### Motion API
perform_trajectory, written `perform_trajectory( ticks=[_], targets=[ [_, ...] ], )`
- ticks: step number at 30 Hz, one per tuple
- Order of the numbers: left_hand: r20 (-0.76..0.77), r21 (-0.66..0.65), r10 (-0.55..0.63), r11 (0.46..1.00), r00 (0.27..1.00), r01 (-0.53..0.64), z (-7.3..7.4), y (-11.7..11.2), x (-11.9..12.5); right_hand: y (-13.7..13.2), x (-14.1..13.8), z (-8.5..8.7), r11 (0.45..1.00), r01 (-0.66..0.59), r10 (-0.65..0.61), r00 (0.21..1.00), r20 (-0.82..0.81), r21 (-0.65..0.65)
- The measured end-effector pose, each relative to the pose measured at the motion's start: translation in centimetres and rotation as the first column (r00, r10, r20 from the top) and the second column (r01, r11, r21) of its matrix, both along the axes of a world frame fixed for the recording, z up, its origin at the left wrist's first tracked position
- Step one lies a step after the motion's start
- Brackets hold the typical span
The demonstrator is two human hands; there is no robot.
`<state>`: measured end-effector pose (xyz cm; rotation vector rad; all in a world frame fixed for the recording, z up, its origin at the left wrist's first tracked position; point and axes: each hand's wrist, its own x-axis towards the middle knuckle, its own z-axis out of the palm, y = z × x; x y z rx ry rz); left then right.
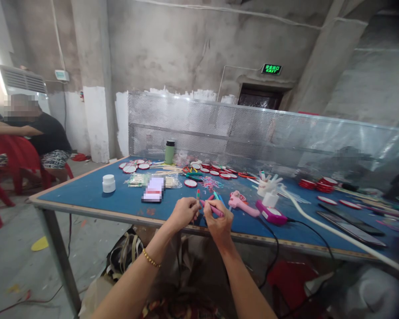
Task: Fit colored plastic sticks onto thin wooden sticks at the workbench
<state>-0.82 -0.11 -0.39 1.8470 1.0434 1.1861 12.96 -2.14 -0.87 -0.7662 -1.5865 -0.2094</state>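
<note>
Near the front edge of the table, my left hand [185, 211] pinches a thin upright stick [198, 195] with a red and green tip. Close beside it, my right hand [219, 221] is closed around a pink pen [217, 210], its tip pointing toward the stick. Blue pens or sticks [217, 195] show just behind my right fingers; I cannot tell whether that hand holds them. To the right lies a pink glue-gun-shaped tool [244, 204], next to a purple box [271, 214] with a cable.
A white jar [108, 183], a phone [154, 189] and a green bottle [169, 153] stand or lie leftward on the blue table [86, 195]. Several red-rimmed discs [129, 169] are scattered at the back. A white hose [319, 226] crosses the right side. Another person [49, 133] sits far left.
</note>
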Motion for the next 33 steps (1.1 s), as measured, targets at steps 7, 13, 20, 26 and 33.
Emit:
perform_trajectory(
  ticks=[7,13,20,26,33],
  targets=[
    [-0.003,-0.013,0.009,1.0,1.0,-0.009,0.01,-0.01,0.04,0.08,-0.02,-0.02,0.999,-0.026,0.027,0.999,0.026,-0.027],
    [-0.003,-0.004,0.0,1.0,1.0,0.0,-0.02,-0.02,0.01,-0.02,0.05,-0.07,1.0,-0.003,0.003,1.0,0.001,0.009],
    [-0.013,0.004,0.007,1.0,1.0,-0.007,0.01,0.06,-0.01,0.06,-0.08,0.14,0.999,-0.032,0.033,0.999,0.033,-0.02],
    [0.009,0.004,0.003,1.0,1.0,-0.003,0.01,-0.05,0.01,-0.04,-0.02,0.19,0.999,-0.046,0.046,0.998,-0.033,-0.014],
    [0.001,-0.02,0.006,1.0,1.0,-0.006,0.17,-0.13,-0.01,-0.12,0.03,0.3,0.998,-0.055,0.055,0.998,-0.01,-0.026]
  ],
)
